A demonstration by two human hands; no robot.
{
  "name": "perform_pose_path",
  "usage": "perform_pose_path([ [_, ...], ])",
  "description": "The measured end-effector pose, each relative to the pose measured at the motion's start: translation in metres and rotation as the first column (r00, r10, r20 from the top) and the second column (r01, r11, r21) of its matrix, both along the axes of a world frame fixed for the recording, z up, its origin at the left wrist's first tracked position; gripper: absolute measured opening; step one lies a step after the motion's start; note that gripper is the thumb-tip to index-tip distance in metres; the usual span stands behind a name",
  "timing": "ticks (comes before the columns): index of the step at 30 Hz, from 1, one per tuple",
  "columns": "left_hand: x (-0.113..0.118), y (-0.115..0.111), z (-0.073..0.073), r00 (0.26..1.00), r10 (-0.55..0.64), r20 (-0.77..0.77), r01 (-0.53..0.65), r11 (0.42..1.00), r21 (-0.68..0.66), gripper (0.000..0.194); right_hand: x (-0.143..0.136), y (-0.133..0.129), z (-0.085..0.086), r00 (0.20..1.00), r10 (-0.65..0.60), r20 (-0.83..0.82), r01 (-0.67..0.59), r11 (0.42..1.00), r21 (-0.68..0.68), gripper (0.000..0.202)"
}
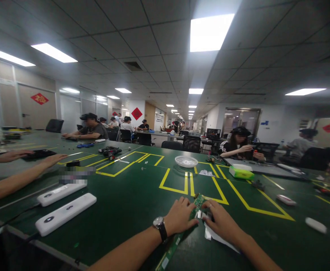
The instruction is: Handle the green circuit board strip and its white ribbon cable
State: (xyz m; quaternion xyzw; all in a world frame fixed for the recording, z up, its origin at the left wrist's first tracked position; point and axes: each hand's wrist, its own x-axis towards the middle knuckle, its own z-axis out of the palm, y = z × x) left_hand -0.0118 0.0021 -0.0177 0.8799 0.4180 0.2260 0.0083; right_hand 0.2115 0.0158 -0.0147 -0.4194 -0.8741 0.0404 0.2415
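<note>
A long, narrow green circuit board (172, 248) runs diagonally across the green table in front of me. My left hand (180, 213), below a wristwatch, is closed on the upper part of this board, thumb on the near side. My right hand (217, 216) is bent over the board's right edge with its fingers curled in. A small silvery-white piece (200, 214) shows between the two hands; whether the right fingers grip it is hidden. Beneath my right hand, a white sheet (221, 239) sticks out.
White power strips (66, 214) lie at the left, near a co-worker's hands (52, 160). Further off are a white plastic basket (186, 162), a bright green box (242, 172) and paper scraps (206, 173). A white oval object (316, 225) lies at right. Yellow tape marks the table.
</note>
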Motion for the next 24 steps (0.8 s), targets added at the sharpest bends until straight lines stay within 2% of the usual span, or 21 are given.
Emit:
perform_pose_path([
  [3, 0.001, 0.004, -0.004, 0.999, 0.013, 0.039, -0.011, 0.998, -0.056, 0.042, 0.005, 0.001, 0.001, 1.0, -0.016, 0.026, 0.016, 1.0, -0.019, 0.023],
  [7, 0.002, 0.013, -0.01, 0.986, 0.015, 0.167, 0.018, 0.982, -0.19, 0.05, 0.003, 0.001, -0.001, 1.0, 0.011, 0.005, -0.011, 0.999, -0.052, 0.015],
  [11, 0.004, 0.019, -0.01, 0.935, 0.011, 0.356, 0.11, 0.942, -0.318, 0.058, -0.001, 0.001, -0.003, 0.999, -0.006, -0.038, 0.003, 0.997, -0.076, 0.013],
  [14, 0.006, 0.021, -0.006, 0.865, 0.054, 0.499, 0.182, 0.893, -0.412, 0.06, -0.003, -0.002, -0.001, 0.994, -0.023, -0.104, 0.009, 0.991, -0.137, 0.013],
  [17, 0.008, 0.022, -0.001, 0.787, 0.162, 0.596, 0.221, 0.827, -0.516, 0.054, -0.006, -0.005, 0.003, 0.976, -0.021, -0.216, -0.031, 0.971, -0.236, 0.011],
  [19, 0.009, 0.021, 0.001, 0.701, 0.218, 0.679, 0.291, 0.781, -0.552, 0.047, -0.01, -0.005, 0.003, 0.951, -0.034, -0.307, -0.068, 0.946, -0.316, 0.02],
  [22, 0.014, 0.019, 0.002, 0.544, 0.252, 0.801, 0.433, 0.733, -0.525, 0.034, -0.017, -0.003, -0.002, 0.892, -0.07, -0.448, -0.151, 0.885, -0.44, 0.037],
  [24, 0.016, 0.017, 0.001, 0.47, 0.279, 0.837, 0.483, 0.713, -0.509, 0.03, -0.022, -0.003, -0.005, 0.846, -0.084, -0.526, -0.219, 0.845, -0.488, 0.045],
])
